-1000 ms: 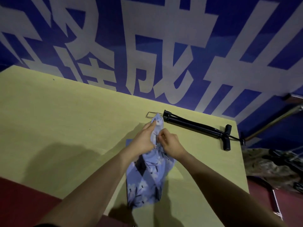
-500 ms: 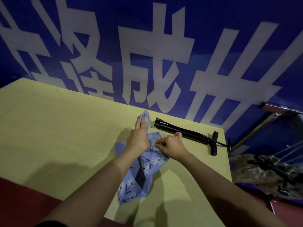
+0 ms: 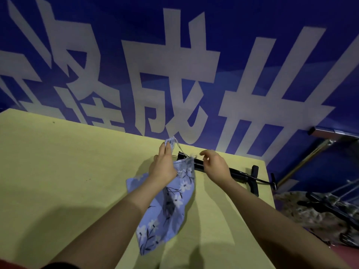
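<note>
1. Near the far right corner of the bench [image 3: 68,181], a person works at the mouth of a blue floral drawstring pouch [image 3: 174,202]. The fabric trails from its raised top back across the bench toward the near edge.
2. The left hand [image 3: 162,167], fingers straight and pressed together, lifts the pouch's top corner, seemingly pinching it against a thumb hidden from view. If that hold is weak, the mouth could slump back onto the bench.
3. The right hand [image 3: 216,166] hovers just beside the pouch, fingers loosely curled near the pale cord [image 3: 179,147]. Whether it pinches the cord cannot be told from this angle. If it does not, the loose end may slip away and need finding again.
4. A hard tug on the cord would likely cinch the mouth shut or drag the light fabric out of the left hand.
5. A black hand pump [image 3: 240,174] lies along the far edge, one end just beside the pouch's mouth. The cord could snag there, or a sweep of the right wrist could nudge the pump toward the right edge.
6. The pouch's lower end lies unweighted, so a pull toward the person could slide it off the near edge.
</note>
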The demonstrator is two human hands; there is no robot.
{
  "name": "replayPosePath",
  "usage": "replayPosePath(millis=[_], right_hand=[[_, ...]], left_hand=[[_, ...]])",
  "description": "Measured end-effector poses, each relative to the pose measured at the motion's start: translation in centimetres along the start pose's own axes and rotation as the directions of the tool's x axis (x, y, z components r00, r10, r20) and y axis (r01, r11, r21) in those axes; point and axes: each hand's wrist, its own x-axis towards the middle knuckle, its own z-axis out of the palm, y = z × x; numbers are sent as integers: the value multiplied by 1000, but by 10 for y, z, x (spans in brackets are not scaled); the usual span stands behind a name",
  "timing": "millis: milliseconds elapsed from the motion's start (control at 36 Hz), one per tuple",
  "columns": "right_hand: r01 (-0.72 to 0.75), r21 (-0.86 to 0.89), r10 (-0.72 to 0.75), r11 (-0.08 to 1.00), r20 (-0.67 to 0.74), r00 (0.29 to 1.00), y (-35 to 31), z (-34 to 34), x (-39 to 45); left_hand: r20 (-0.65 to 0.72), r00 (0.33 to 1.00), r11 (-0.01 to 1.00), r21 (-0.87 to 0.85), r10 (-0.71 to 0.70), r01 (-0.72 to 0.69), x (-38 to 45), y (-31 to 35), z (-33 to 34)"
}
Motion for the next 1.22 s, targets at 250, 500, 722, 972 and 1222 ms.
replayPosePath(millis=[250, 500, 722, 972, 1222], right_hand=[[-75, -476, 255, 876, 326, 910, 60, 20, 45], [71, -626, 179, 776, 327, 928, 90, 43, 56], [9, -582, 123, 813, 187, 975, 83, 15, 50], [-89, -245, 93, 965, 4, 996, 58, -35, 20], [14, -96, -19, 995, -50, 999, 38, -61, -12]], left_hand=[[19, 1000, 997, 69, 14, -16, 40, -6, 17], [67, 997, 999, 25, 26, -27, 60, -11, 32], [57, 998, 999, 7, 33, -33, 49, -4, 33], [28, 999, 989, -145, 23, -19, 20, 2, 26], [33, 999, 971, -241, 15, -6, -10, 4, 10]])
